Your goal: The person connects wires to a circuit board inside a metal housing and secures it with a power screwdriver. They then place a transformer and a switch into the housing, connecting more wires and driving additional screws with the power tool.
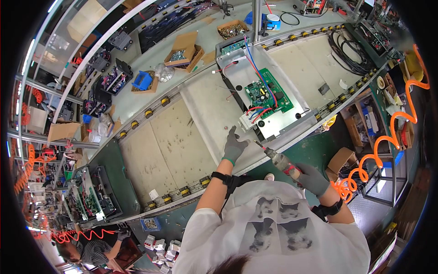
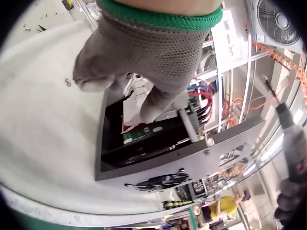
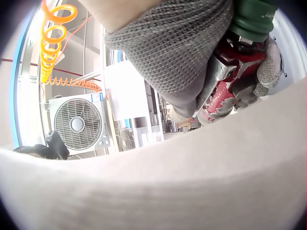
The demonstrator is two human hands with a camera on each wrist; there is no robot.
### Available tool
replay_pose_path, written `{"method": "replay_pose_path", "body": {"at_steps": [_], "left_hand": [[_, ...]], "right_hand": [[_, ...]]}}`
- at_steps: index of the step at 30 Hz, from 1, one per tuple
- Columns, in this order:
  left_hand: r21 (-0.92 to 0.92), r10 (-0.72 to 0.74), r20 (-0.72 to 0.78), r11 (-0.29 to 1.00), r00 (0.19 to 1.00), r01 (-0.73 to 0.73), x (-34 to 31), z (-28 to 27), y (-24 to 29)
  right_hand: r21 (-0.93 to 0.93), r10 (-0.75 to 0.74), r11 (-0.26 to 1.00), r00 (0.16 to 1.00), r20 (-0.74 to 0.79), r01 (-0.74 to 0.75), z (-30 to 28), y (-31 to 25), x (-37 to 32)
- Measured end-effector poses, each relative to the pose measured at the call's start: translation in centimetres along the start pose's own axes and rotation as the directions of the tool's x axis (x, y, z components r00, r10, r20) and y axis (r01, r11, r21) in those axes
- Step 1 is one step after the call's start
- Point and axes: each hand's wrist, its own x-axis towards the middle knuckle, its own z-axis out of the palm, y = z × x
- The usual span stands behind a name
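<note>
An open metal chassis (image 1: 273, 114) with a green circuit board (image 1: 267, 93) and red and blue wires lies on a pale pallet (image 1: 205, 114) on the conveyor. My gloved left hand (image 1: 235, 145) hovers just short of the chassis's near corner, fingers loosely extended and holding nothing I can see. In the left wrist view that hand (image 2: 144, 62) hangs above the chassis wall (image 2: 192, 165); a small screw (image 2: 68, 82) lies on the pallet beside it. My gloved right hand (image 1: 312, 179) grips a pneumatic screwdriver (image 1: 279, 160), its bit pointing at the chassis edge. The right wrist view shows the fingers (image 3: 192, 57) wrapped round the tool's red body (image 3: 230, 91).
An orange coiled air hose (image 1: 388, 137) trails off to the right. Cardboard boxes of screws (image 1: 182, 50) and a blue bin (image 1: 142, 81) sit beyond the conveyor rollers (image 1: 150, 112). A black cable bundle (image 1: 349, 52) lies far right. A white fan (image 3: 76, 124) stands behind. Another worker (image 1: 91, 251) sits lower left.
</note>
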Motion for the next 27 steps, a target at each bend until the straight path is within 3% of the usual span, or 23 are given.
{"method": "replay_pose_path", "body": {"at_steps": [1,2,3,4,5,7,9,11,13,14,18,20,21,22,23,25,27], "left_hand": [[0.150,-0.101,0.037,0.984,0.994,0.095,1.9,1.8,-2.0],[0.149,-0.089,0.044,0.986,0.995,0.082,4.9,4.5,-6.6],[-0.178,-0.049,0.106,0.982,0.993,0.067,7.2,7.8,-10.9],[-0.485,0.009,0.156,0.872,0.988,0.069,10.9,11.3,-13.8],[-0.487,0.024,0.163,0.872,0.986,0.059,9.9,10.2,-11.0],[-0.886,0.170,0.175,0.456,0.970,0.080,5.5,5.6,-3.2],[-0.841,0.143,0.155,0.538,0.978,0.055,5.7,4.3,-4.3],[-0.980,0.047,0.123,0.162,0.991,0.114,1.9,0.4,-0.6],[-0.743,0.191,-0.172,0.619,0.966,-0.255,-0.4,-1.7,-0.1],[-0.796,0.168,-0.184,0.552,0.968,-0.248,-2.0,-3.3,2.4],[-0.672,0.338,-0.216,0.629,0.916,-0.391,-3.0,-5.5,5.0],[-0.506,0.550,-0.194,0.653,0.812,-0.563,-3.2,-6.4,9.4],[-0.509,0.559,-0.183,0.650,0.809,-0.564,-2.2,-6.6,10.3],[-0.129,0.781,-0.189,0.581,0.595,-0.804,-1.1,-6.9,11.2],[0.254,0.934,-0.080,0.357,0.348,-0.899,-0.2,-6.8,12.3],[0.277,0.949,-0.067,0.314,0.308,-0.908,-0.6,-6.3,17.0],[0.154,0.986,0.068,0.137,0.149,-0.978,-0.5,-5.4,20.9]], "right_hand": [[0.065,0.031,0.997,1.000,-0.006,-0.030,-0.2,-0.1,-0.2],[0.067,0.028,0.997,0.999,-0.020,-0.027,-0.4,0.6,-0.2],[0.050,0.028,0.998,0.999,-0.034,-0.026,-0.7,1.7,-0.2],[0.032,0.027,0.999,0.998,-0.049,-0.025,-0.8,2.3,-0.2],[0.034,0.023,0.999,0.998,-0.065,-0.021,-0.8,1.9,-0.7],[0.211,0.127,0.972,0.987,-0.095,-0.105,-1.1,0.5,-2.2],[0.241,0.137,0.965,0.983,-0.125,-0.104,-1.5,1.0,-2.9],[0.280,0.153,0.954,0.975,-0.159,-0.104,-2.2,1.5,-3.5],[0.342,0.135,0.938,0.967,-0.217,-0.054,-2.5,1.8,-4.3],[0.349,0.137,0.936,0.964,-0.229,-0.050,-2.6,1.8,-4.8],[0.516,0.039,0.847,0.951,-0.306,0.131,-2.7,2.2,-6.1],[0.553,-0.009,0.805,0.937,-0.350,0.215,-2.9,2.7,-6.3],[0.552,-0.009,0.809,0.942,-0.336,0.204,-3.2,3.0,-6.2],[0.549,-0.007,0.813,0.947,-0.321,0.192,-3.5,3.3,-6.3],[0.552,-0.003,0.810,0.943,-0.333,0.198,-3.7,3.6,-6.4],[0.576,0.055,0.800,0.937,-0.345,0.165,-3.7,3.8,-6.6],[0.584,0.055,0.789,0.924,-0.379,0.192,-3.5,4.1,-6.9]]}}
